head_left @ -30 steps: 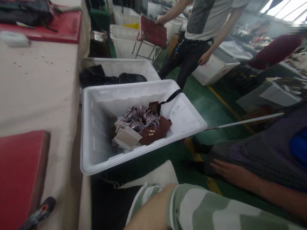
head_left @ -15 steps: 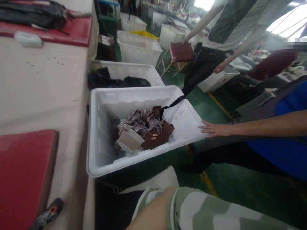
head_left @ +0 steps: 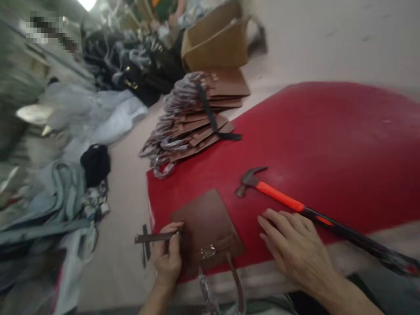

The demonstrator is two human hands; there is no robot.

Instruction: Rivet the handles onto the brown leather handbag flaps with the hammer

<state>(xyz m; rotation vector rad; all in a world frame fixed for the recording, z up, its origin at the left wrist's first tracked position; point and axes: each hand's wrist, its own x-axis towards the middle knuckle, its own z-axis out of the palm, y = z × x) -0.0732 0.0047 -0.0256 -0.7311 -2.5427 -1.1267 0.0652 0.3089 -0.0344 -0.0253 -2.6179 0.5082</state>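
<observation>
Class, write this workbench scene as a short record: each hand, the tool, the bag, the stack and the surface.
Left hand: holds a dark strap beside the brown bag
Right hand: fingers extended over the red mat, grasping nothing visible
Tool: hammer, orange and black handle, lying past the right hand
Brown bag: on the mat, handles toward the person
Stack: brown pieces, plastic-wrapped handles
Surface: red mat on a pale table
</observation>
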